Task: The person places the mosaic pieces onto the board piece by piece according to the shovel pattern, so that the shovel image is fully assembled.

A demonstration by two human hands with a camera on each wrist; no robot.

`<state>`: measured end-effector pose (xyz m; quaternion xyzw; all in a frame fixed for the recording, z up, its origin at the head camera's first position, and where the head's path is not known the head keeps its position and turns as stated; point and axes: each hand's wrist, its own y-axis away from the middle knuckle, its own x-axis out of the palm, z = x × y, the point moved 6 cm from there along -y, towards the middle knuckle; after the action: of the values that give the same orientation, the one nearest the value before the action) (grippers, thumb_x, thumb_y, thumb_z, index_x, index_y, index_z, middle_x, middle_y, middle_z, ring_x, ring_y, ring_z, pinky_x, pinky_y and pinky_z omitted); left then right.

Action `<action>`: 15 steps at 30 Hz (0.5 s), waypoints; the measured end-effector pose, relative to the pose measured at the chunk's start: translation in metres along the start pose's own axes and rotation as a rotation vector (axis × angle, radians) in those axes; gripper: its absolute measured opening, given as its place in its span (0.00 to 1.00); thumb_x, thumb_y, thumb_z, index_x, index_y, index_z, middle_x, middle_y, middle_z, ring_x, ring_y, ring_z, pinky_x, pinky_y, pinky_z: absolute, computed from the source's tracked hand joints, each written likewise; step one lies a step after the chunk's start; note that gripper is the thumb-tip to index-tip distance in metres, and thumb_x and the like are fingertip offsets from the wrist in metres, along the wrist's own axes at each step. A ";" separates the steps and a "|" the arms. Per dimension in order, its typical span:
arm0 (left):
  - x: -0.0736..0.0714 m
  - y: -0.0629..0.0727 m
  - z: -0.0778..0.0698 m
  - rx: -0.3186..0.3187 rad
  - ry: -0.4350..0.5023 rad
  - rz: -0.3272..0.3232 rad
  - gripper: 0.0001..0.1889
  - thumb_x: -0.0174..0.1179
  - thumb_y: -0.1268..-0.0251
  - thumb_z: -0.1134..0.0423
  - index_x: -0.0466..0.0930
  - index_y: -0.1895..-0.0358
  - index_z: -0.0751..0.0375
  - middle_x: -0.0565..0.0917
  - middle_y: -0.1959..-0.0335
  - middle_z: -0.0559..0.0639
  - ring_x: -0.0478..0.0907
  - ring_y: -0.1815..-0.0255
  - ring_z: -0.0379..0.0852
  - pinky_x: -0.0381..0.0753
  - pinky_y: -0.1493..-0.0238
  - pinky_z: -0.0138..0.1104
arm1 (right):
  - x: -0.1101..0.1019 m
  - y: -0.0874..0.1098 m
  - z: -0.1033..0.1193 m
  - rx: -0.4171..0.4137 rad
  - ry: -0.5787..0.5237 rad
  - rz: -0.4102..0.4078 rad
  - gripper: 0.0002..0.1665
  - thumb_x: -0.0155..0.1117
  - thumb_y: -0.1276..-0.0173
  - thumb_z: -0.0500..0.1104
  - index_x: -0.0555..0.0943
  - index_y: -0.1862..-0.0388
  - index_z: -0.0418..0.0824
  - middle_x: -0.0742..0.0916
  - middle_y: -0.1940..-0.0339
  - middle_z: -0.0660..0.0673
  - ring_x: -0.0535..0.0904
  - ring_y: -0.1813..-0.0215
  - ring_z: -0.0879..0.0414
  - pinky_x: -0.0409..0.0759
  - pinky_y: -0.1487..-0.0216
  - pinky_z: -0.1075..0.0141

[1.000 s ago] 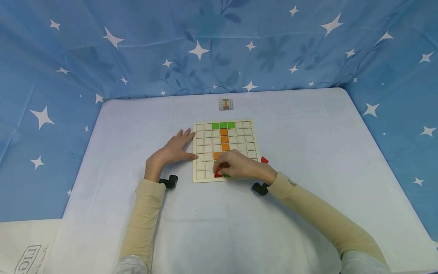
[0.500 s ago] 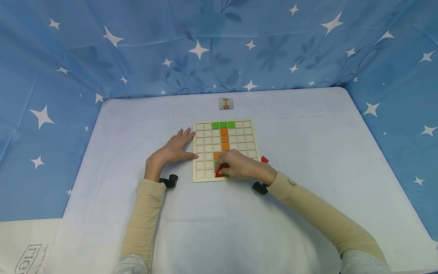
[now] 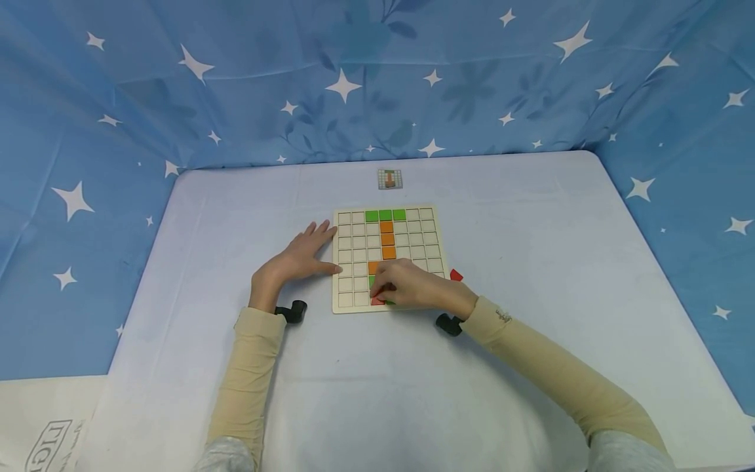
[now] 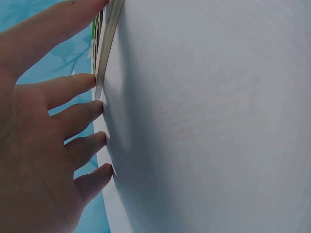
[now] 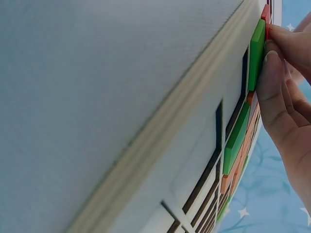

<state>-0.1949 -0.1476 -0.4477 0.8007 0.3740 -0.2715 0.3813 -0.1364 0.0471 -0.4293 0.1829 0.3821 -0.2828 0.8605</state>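
Observation:
A square pale wooden board (image 3: 352,309) with a grid of recessed cells lies mid-table. Along its left edge my left hand (image 3: 299,255) rests with spread fingers; the thumb and index fingertips touch the board in the left wrist view. Over the lower middle cells, my right hand (image 3: 407,283) pinches a red square tile (image 3: 378,301) at the bottom row. That tile lies low in its cell, and the fingers partly cover it. Green tiles (image 3: 385,215) fill part of the top row, with orange tiles (image 3: 387,240) in a column below. Two green tiles (image 5: 257,56) show beside the right fingers.
Another red piece (image 3: 456,275) lies off the board's right edge, partly behind the right wrist. A small pattern card (image 3: 390,179) sits beyond the board. Blue star-printed cloth (image 3: 342,85) hangs behind the white table (image 3: 531,229).
The red tile under my right hand has shifted slightly right and now lies flatter in the bottom row. My right fingers have eased a little with it. The left hand stays still.

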 end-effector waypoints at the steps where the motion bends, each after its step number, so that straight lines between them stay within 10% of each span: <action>1: 0.000 0.000 0.000 0.002 -0.002 0.000 0.50 0.67 0.32 0.49 0.46 0.15 0.57 0.40 0.13 0.56 0.29 0.13 0.58 0.33 0.15 0.56 | 0.000 0.000 0.000 -0.002 0.001 0.001 0.06 0.72 0.32 0.35 0.92 0.59 0.42 0.85 0.64 0.51 0.79 0.63 0.62 0.81 0.59 0.73; 15: 0.000 0.000 -0.001 0.012 -0.003 -0.006 0.50 0.67 0.32 0.50 0.47 0.15 0.58 0.41 0.13 0.57 0.30 0.13 0.59 0.34 0.15 0.55 | 0.001 0.000 0.001 -0.023 -0.024 0.039 0.07 0.69 0.35 0.32 0.87 0.61 0.42 0.83 0.64 0.50 0.75 0.65 0.62 0.79 0.61 0.72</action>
<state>-0.1944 -0.1467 -0.4465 0.8013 0.3744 -0.2761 0.3762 -0.1349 0.0461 -0.4291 0.1772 0.3715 -0.2636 0.8724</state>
